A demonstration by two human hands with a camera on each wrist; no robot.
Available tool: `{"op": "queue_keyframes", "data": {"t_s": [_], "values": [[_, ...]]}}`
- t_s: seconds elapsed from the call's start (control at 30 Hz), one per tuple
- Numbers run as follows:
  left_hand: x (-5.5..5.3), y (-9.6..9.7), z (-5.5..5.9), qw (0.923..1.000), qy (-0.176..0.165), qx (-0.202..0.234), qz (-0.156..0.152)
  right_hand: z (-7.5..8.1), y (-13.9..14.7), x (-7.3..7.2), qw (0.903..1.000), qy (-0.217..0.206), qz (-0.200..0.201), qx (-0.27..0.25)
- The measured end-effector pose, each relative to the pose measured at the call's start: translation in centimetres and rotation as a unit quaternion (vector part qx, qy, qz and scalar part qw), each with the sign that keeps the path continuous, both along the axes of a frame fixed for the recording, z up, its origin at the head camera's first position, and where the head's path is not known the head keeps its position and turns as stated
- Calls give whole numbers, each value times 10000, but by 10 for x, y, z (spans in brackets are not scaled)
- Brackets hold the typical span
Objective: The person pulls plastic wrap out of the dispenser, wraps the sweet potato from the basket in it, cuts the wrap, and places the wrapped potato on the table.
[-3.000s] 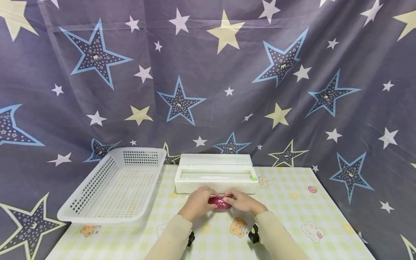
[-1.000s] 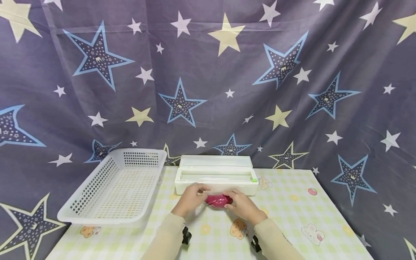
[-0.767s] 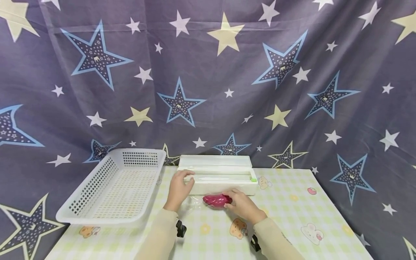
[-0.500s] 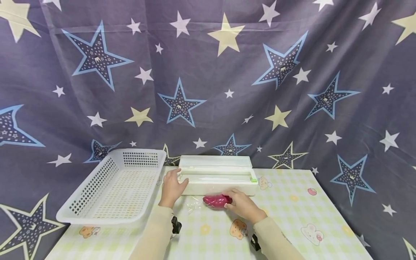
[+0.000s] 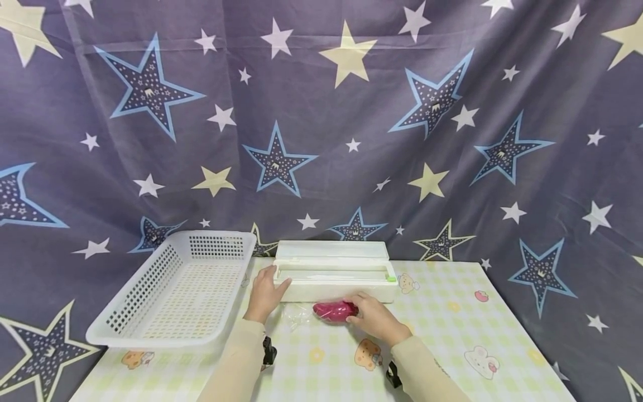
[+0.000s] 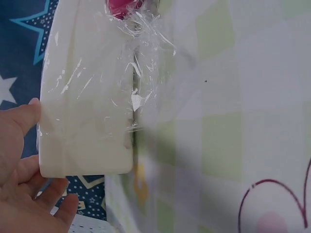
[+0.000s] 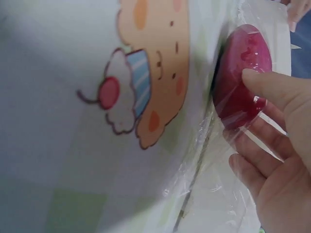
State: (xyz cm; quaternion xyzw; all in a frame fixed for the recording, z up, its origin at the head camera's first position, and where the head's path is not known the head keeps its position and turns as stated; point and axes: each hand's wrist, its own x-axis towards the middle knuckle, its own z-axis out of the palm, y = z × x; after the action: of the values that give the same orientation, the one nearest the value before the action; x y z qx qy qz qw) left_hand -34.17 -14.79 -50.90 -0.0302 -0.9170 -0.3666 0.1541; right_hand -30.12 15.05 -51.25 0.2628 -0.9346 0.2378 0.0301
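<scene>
A glossy purplish-red oblong vegetable [image 5: 331, 311], its exact kind unclear, lies wrapped in clear cling film in front of a white cling film box [image 5: 336, 290]. My right hand [image 5: 373, 318] holds its right end; in the right wrist view the thumb lies on top of the vegetable [image 7: 243, 73] and the fingers reach along its far side. My left hand [image 5: 265, 293] grips the left end of the box, thumb and fingers on either side of the corner in the left wrist view. Loose film [image 6: 146, 63] stretches from the vegetable over the box's front.
The box's lid [image 5: 332, 249] stands raised at the back, and a small green piece [image 5: 392, 279] sits at its right end. A white perforated plastic basket [image 5: 150, 341] is to the left. A checked cloth [image 5: 442, 346] covers the table; a starry curtain [image 5: 321, 111] hangs behind.
My left hand has let go of the wrapped vegetable and moved left to the box's end. My right hand has stayed on the vegetable, which has shifted slightly left.
</scene>
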Motion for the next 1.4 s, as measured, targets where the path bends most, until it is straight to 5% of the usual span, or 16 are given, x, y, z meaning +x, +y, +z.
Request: {"op": "queue_keyframes", "data": {"t_s": [0.27,0.7,0.97,1.4], "values": [[1,-2,-4,9996,-112,227,-84,-4,2,0,9999,-110,-82,-96],[2,-3,0,9987,-324,371,-154,4,10,5,9973,350,-262,-589],[2,-2,-1,9961,-487,724,-150,7,27,-1,9906,879,-719,-759],[2,-3,-3,9957,-491,785,-19,10,64,-15,9633,2207,-1182,-972]]}}
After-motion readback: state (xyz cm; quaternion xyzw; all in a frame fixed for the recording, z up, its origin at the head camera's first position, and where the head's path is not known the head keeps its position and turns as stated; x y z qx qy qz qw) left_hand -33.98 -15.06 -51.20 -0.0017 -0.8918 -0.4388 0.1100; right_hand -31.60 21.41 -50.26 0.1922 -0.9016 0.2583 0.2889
